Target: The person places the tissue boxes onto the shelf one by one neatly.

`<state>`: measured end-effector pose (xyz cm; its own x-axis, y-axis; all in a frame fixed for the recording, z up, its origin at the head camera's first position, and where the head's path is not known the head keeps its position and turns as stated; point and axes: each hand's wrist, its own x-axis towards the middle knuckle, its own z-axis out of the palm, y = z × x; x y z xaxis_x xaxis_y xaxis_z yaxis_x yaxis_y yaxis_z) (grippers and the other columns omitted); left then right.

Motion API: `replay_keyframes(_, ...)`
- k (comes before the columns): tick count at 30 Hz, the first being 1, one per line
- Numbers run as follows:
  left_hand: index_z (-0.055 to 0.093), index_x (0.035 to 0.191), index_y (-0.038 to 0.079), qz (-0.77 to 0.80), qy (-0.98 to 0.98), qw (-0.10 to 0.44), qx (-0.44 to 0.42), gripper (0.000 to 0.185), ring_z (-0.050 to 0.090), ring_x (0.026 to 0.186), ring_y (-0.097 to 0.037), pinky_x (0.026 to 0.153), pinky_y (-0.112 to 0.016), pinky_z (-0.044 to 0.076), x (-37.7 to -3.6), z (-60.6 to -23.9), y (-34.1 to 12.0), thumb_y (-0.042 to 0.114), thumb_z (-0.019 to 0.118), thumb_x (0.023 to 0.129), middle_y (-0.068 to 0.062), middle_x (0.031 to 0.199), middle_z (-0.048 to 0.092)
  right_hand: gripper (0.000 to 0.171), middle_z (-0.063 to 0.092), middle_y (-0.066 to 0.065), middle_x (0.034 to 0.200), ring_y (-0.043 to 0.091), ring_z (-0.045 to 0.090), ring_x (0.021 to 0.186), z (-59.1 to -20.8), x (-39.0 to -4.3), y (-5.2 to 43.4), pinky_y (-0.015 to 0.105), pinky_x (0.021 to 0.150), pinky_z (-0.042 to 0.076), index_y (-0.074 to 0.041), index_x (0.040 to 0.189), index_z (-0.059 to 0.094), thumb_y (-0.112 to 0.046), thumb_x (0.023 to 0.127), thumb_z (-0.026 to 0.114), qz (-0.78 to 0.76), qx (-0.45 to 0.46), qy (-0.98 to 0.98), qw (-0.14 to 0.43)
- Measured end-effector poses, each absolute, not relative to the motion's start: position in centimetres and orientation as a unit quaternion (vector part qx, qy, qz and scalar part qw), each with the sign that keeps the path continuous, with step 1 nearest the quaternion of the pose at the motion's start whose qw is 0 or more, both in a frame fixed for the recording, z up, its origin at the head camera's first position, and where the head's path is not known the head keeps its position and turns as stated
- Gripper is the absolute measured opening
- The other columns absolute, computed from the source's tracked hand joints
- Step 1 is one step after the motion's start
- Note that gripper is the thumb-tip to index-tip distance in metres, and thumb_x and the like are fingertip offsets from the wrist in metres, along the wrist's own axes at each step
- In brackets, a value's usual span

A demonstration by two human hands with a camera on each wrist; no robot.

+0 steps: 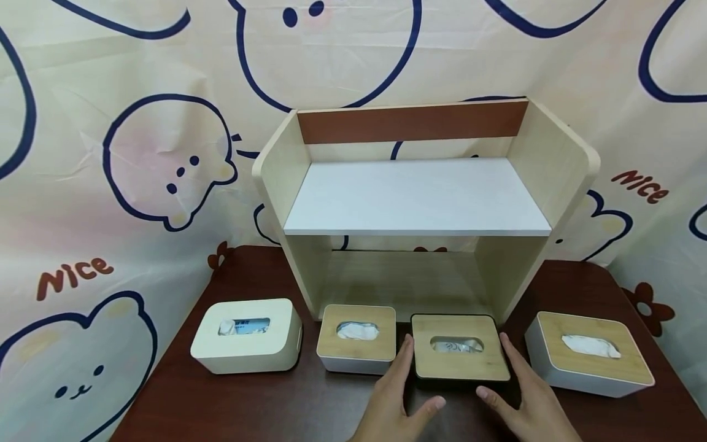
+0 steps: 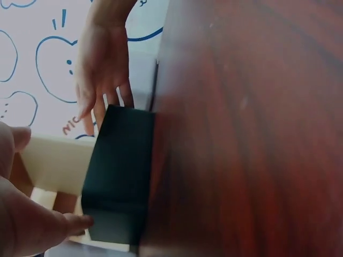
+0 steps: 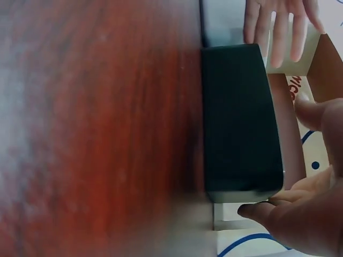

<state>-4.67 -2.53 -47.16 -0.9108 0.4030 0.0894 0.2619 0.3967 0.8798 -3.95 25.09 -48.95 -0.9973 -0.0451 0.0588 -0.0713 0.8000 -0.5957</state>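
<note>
A black tissue box with a bamboo lid (image 1: 460, 362) stands on the dark wooden table (image 1: 276, 405) in front of a shelf. My left hand (image 1: 409, 380) lies along the box's left side with straight fingers, thumb at the front. My right hand (image 1: 505, 380) lies the same way along its right side. Both touch the box or are nearly on it, without curling round it. The left wrist view shows the black box wall (image 2: 120, 176), my left hand (image 2: 37, 225) beside it, and the right hand (image 2: 102, 69) beyond. The right wrist view shows the box (image 3: 241, 139) between my right hand (image 3: 305, 214) and left hand (image 3: 278, 27).
A cream tissue box (image 1: 248, 337) sits at the left and a small bamboo-lidded box (image 1: 358, 344) beside the black one. A larger bamboo-lidded white box (image 1: 591, 365) is at the right. Behind them stands a wooden shelf unit (image 1: 420, 196) with a white board, against a cartoon-print backdrop.
</note>
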Motion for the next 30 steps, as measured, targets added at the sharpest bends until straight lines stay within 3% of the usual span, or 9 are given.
replay_keyframes(8,0.020,0.169,-0.004,0.517,0.835,0.061,0.178,0.096,0.034,0.159,-0.045,0.126,-0.056,0.040,-5.1,-48.3,-1.6,0.044,0.071,0.104,-0.027,0.175,0.025,0.105,0.038,0.039,0.164,0.062,0.048,0.140,-49.8,-3.9,25.2,0.072,0.099,0.052,0.007,0.167,0.026,-0.037,0.092,0.086,0.320,0.019,-0.945,0.055)
replay_keyframes(12,0.021,0.169,-0.004,0.526,0.832,0.076,0.161,0.094,0.034,0.159,-0.044,0.125,-0.060,0.038,-5.3,-48.3,-1.3,0.041,0.072,0.104,-0.027,0.175,0.025,0.104,0.037,0.040,0.163,0.059,0.054,0.137,-49.8,-4.2,25.3,0.058,0.091,0.061,0.008,0.167,0.024,-0.038,0.095,0.083,0.322,0.003,-0.946,0.029)
replay_keyframes(14,0.023,0.168,-0.005,0.532,0.829,0.079,0.154,0.091,0.034,0.158,-0.045,0.123,-0.059,0.040,-5.4,-48.3,-1.2,0.035,0.073,0.104,-0.028,0.174,0.027,0.103,0.038,0.040,0.162,0.052,0.068,0.122,-49.7,-4.3,25.4,0.047,0.083,0.063,0.008,0.167,0.023,-0.039,0.096,0.082,0.325,-0.011,-0.946,0.005)
replay_keyframes(17,0.025,0.167,-0.006,0.543,0.824,0.081,0.139,0.087,0.037,0.157,-0.044,0.119,-0.054,0.047,-5.4,-48.3,-1.0,0.027,0.075,0.104,-0.028,0.172,0.030,0.100,0.045,0.041,0.157,0.033,0.071,0.103,-49.5,-4.5,25.4,0.040,0.079,0.061,0.007,0.167,0.027,-0.040,0.097,0.081,0.326,-0.027,-0.945,-0.015)
replay_keyframes(19,0.028,0.166,-0.007,0.548,0.823,0.079,0.132,0.083,0.040,0.155,-0.045,0.114,-0.048,0.053,-5.5,-48.3,-0.9,0.021,0.075,0.103,-0.029,0.170,0.034,0.098,0.047,0.041,0.155,0.030,0.070,0.103,-49.4,-4.5,25.4,0.040,0.080,0.060,0.007,0.166,0.029,-0.040,0.097,0.081,0.327,-0.032,-0.944,-0.019)
replay_keyframes(23,0.035,0.163,-0.009,0.547,0.826,0.061,0.123,0.075,0.046,0.150,-0.041,0.107,-0.040,0.058,-5.5,-48.4,-0.7,0.014,0.074,0.103,-0.030,0.165,0.042,0.095,0.044,0.040,0.158,0.048,0.066,0.127,-49.5,-4.6,25.4,0.042,0.084,0.064,0.007,0.165,0.030,-0.037,0.098,0.081,0.346,-0.037,-0.937,-0.020)
replay_keyframes(24,0.036,0.162,-0.009,0.548,0.825,0.059,0.121,0.073,0.059,0.139,-0.038,0.102,-0.036,0.060,-5.6,-48.4,-0.7,0.011,0.073,0.102,-0.030,0.164,0.044,0.095,0.042,0.040,0.159,0.051,0.062,0.133,-49.5,-4.5,25.4,0.042,0.085,0.065,0.008,0.165,0.031,-0.036,0.098,0.081,0.351,-0.037,-0.935,-0.019)
replay_keyframes(26,0.039,0.161,-0.010,0.545,0.829,0.050,0.116,0.070,0.069,0.121,-0.027,0.096,-0.031,0.061,-5.7,-48.6,-0.6,0.008,0.073,0.102,-0.029,0.163,0.047,0.093,0.044,0.041,0.158,0.051,0.060,0.134,-49.6,-4.5,25.4,0.040,0.086,0.065,0.008,0.164,0.032,-0.033,0.097,0.082,0.363,-0.036,-0.931,-0.013)
replay_keyframes(30,0.042,0.160,-0.007,0.542,0.833,0.043,0.105,0.067,0.068,0.120,-0.021,0.102,-0.037,0.059,-5.8,-48.8,-0.5,0.005,0.072,0.102,-0.025,0.162,0.049,0.089,0.050,0.039,0.154,0.039,0.066,0.126,-49.6,-4.3,25.3,0.035,0.084,0.065,0.008,0.163,0.036,-0.027,0.096,0.083,0.369,-0.035,-0.929,0.004)
